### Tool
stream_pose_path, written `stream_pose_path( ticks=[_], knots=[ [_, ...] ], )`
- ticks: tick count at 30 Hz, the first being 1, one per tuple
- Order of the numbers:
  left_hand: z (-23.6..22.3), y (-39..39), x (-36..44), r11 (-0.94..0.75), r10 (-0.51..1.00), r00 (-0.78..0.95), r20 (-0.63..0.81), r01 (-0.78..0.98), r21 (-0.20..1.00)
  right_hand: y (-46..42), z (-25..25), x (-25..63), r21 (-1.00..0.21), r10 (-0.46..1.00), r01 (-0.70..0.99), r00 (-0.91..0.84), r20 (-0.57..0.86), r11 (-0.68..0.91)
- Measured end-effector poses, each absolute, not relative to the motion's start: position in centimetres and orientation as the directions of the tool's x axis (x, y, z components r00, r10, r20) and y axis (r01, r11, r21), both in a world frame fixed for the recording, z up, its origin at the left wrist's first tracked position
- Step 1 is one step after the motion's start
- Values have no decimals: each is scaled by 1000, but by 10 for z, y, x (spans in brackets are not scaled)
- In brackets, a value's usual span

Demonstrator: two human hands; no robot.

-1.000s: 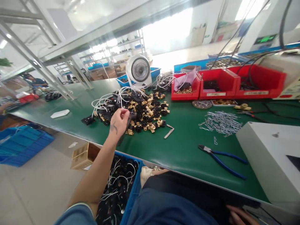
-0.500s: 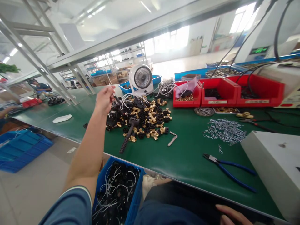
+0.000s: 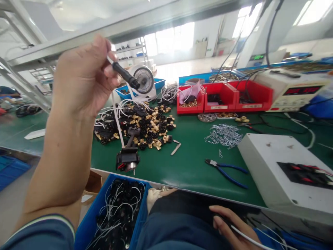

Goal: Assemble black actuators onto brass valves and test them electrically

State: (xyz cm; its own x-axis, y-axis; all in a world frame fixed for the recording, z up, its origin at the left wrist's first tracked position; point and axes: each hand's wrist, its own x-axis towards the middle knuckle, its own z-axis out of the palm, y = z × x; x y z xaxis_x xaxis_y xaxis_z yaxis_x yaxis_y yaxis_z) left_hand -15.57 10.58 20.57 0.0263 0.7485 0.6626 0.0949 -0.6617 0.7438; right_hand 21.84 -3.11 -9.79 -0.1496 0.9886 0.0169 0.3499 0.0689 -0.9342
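My left hand (image 3: pixel 85 76), raised on the left, is closed on a white cable (image 3: pixel 117 119) that ends in a black connector (image 3: pixel 126 74). From the cable's other end hangs a small black motor assembly (image 3: pixel 128 160) with red wires and a thin metal shaft, above the bench's front edge. Low in the picture, my right hand (image 3: pixel 231 222) is curled round a dark end of another white cable (image 3: pixel 249 239); most of that end is hidden by the fingers. Behind the hanging part lies a heap of brass fittings (image 3: pixel 156 119) with black caps, and more cabled black parts.
Blue-handled pliers (image 3: pixel 229 170), metal clips (image 3: pixel 223 134) and a grey box (image 3: pixel 288 166) are on the green bench. Red bins (image 3: pixel 189 104) and a white fan (image 3: pixel 143 81) stand behind. Below the edge, a blue crate (image 3: pixel 143 217) holds cabled black parts.
My left hand has gone from the heap up and toward me, lifting the black motor assembly by its cable. My right hand has come further into view with a white cable. The view has turned right.
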Motion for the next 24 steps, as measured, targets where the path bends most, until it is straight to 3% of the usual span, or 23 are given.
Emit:
stream_pose_path(
  ticks=[4, 7, 10, 16, 20, 22, 24],
  knots=[
    [189, 92, -93, -690, 717, 33, 697, -113, 715, -44, -84, 211, -973, 997, 227, -50, -59, -47],
    [168, 86, -66, -752, 638, 82, 766, -147, 642, -50, -71, 208, -995, 997, 84, -49, -64, -60],
    [132, 73, -44, -800, 589, -2, 808, -141, 583, -49, -63, 210, -1000, 998, 10, -66, -13, -13],
    [44, 17, 2, -560, 815, 13, 579, -235, 794, -39, -39, 210, -938, 974, -304, -96, 203, 165],
    [12, -18, 22, -461, 875, 22, 484, -272, 845, -32, -10, 200, -858, 973, -484, -52, 226, 173],
    [9, -28, 21, -411, 902, 45, 430, -215, 886, -29, 0, 196, -835, 973, -523, -48, 227, 169],
    [13, -33, 11, -355, 924, 140, 356, -31, 934, -27, 4, 193, -828, 969, -530, -44, 242, 183]
  ],
)
